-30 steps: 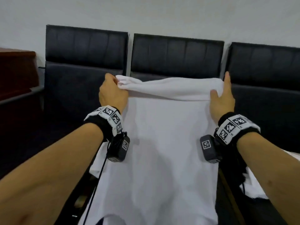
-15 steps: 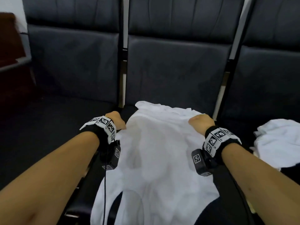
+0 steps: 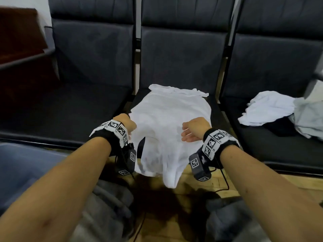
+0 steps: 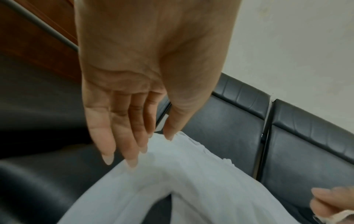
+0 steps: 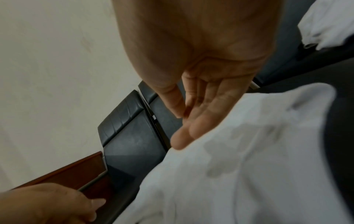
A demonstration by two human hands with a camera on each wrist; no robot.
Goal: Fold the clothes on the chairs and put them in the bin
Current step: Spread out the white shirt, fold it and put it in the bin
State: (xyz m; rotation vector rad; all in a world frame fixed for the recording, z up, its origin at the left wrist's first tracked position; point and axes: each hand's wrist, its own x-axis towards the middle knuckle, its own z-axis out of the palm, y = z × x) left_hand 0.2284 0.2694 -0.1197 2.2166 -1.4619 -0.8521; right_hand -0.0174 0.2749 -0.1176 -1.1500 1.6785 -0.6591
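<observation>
A white garment lies spread on the seat of the middle black chair, its lower part hanging over the front edge. My left hand is at the garment's left edge; in the left wrist view its fingers are straight, with their tips just touching the cloth. My right hand hovers over the garment's right side with the palm turned inward. In the right wrist view its fingers are straight beside the cloth. Neither hand holds anything.
A loose pile of white and pale clothes lies on the right chair's seat. The left chair seat is bare. A blue object sits at the lower left and brown wooden furniture at the far left. Wooden floor lies below the chairs.
Both hands brought the garment down from chair-back height onto the seat and let go of it. They have since drawn back toward the front edge, fingers now straight.
</observation>
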